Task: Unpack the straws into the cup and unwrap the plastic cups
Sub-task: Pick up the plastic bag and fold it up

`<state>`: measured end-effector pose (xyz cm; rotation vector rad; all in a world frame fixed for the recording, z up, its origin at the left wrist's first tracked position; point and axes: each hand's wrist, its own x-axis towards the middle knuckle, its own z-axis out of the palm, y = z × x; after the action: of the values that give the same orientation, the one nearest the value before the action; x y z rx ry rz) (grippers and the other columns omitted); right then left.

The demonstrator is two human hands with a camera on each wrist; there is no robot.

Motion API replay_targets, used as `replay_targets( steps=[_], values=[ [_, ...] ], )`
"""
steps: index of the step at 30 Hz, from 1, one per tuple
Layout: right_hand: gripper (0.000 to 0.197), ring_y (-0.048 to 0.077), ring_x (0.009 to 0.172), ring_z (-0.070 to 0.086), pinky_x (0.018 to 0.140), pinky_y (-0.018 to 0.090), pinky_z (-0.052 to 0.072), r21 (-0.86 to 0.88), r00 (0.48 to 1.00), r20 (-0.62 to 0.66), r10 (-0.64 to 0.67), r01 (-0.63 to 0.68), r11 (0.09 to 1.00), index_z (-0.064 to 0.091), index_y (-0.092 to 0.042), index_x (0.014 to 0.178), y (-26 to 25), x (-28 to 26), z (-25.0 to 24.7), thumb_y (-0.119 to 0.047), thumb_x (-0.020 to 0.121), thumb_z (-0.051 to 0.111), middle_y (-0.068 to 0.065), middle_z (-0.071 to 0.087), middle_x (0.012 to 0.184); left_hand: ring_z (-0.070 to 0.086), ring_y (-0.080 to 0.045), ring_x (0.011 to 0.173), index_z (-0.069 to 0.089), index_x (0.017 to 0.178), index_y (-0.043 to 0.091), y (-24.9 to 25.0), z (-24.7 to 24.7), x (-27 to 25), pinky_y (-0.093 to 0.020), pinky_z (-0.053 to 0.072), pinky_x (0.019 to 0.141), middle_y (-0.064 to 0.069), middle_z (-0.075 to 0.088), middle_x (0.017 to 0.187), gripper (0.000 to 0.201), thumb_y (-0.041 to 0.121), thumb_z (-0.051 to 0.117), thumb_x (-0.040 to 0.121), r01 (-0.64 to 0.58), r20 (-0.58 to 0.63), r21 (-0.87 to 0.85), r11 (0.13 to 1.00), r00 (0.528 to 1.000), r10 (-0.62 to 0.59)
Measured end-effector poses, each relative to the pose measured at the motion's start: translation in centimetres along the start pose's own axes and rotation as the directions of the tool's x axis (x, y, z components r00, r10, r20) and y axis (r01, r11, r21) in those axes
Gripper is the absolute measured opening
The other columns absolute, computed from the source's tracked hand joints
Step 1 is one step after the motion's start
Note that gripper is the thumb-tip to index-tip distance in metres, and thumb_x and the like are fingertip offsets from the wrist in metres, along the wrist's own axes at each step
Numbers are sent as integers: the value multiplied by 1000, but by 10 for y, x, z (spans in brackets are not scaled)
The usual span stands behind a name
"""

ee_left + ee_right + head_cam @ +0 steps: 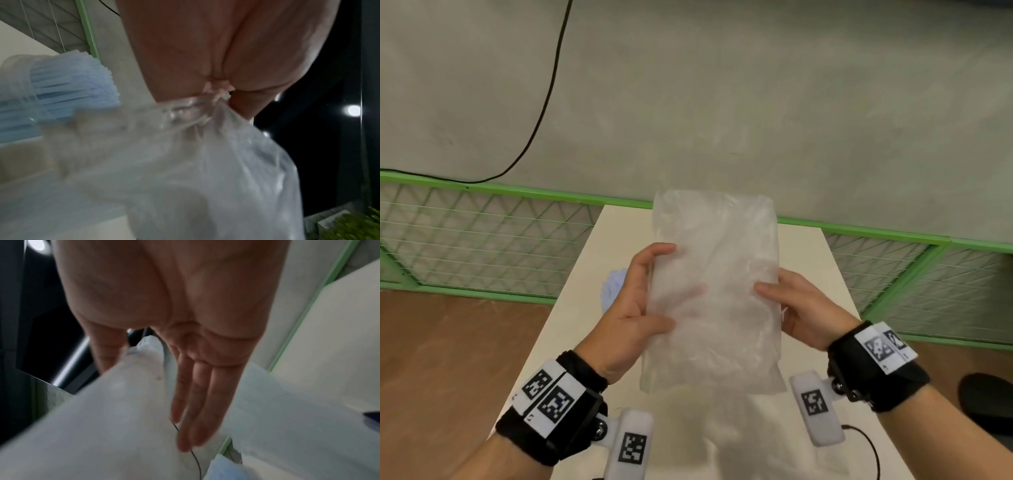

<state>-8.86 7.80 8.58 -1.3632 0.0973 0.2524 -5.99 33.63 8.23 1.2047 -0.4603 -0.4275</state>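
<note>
Left hand [635, 308] pinching the left edge of a clear plastic wrapper [714, 291], right hand [796, 308] gripping its right edge, wrapper held upright above the white table [585, 298], blue straws [68, 91] in a cup behind the left hand

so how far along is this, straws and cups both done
Straws look done: the blue straws stand in a cup. In hand: left hand and right hand hold a clear plastic bag above the table. No unwrapped cups are visible yet.
</note>
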Motion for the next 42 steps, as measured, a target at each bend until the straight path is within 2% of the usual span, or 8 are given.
replay_targets(
  steps=[5,10,17,23,27,33,38,42],
  values=[
    [30,37,80,73,71,39,60,-80,996,-37,-83,80,994,66,-11,117,2,-10,2,-11,88,60,22,72,103,72,-24,94,31,135,51,-1,-7,5,-32,59,69,-10,72,114,80,7,69,79,174,-69,-16,985,982,-174],
    [24,29,81,73,65,35,60,-154,991,-81,-111,98,983,75,-15,105,3,-13,-1,-13,84,64,18,74,98,74,-28,83,62,119,16,0,-13,5,-36,61,69,-15,75,102,23,19,51,99,334,-36,242,911,941,-336],
    [23,20,78,73,62,33,59,-5,986,-23,-166,166,986,81,-15,84,1,-12,-2,3,74,70,10,76,90,65,-20,57,68,108,34,2,-12,0,-35,57,50,-9,72,80,40,4,44,99,266,-55,23,964,963,-265],
    [38,19,58,69,55,24,54,-33,966,-4,-259,258,966,72,-4,55,-7,-7,0,21,76,53,10,71,67,65,-25,74,75,87,7,4,-8,-9,-45,57,60,-7,68,96,28,14,48,92,247,18,-121,961,969,-247],
    [31,19,60,66,56,22,52,-44,973,-14,-231,231,972,72,-7,60,-14,-3,4,3,73,46,9,68,68,66,-23,80,66,98,14,4,-2,-13,-35,55,60,-7,67,96,38,38,75,71,257,9,49,965,966,-258],
    [76,30,109,64,75,46,56,92,988,155,28,-42,995,47,-40,136,-10,-5,0,-66,69,72,0,62,129,67,-23,105,59,110,36,0,-8,-18,-43,61,68,8,53,128,68,19,94,53,197,-91,264,944,980,-179],
    [91,37,71,66,60,39,57,-197,993,105,51,-29,980,31,-45,140,-10,-8,-6,-1,73,76,20,70,98,69,-26,101,53,117,41,4,-19,-22,-53,57,87,8,47,133,74,23,89,54,166,-31,386,908,985,-167],
    [95,24,79,65,65,33,56,125,989,55,-137,129,984,36,-34,144,-10,-6,-2,6,69,78,18,65,101,70,-32,99,53,115,39,4,-16,-19,-50,59,76,-15,49,135,72,14,86,56,99,-11,230,968,995,-99]
  ],
)
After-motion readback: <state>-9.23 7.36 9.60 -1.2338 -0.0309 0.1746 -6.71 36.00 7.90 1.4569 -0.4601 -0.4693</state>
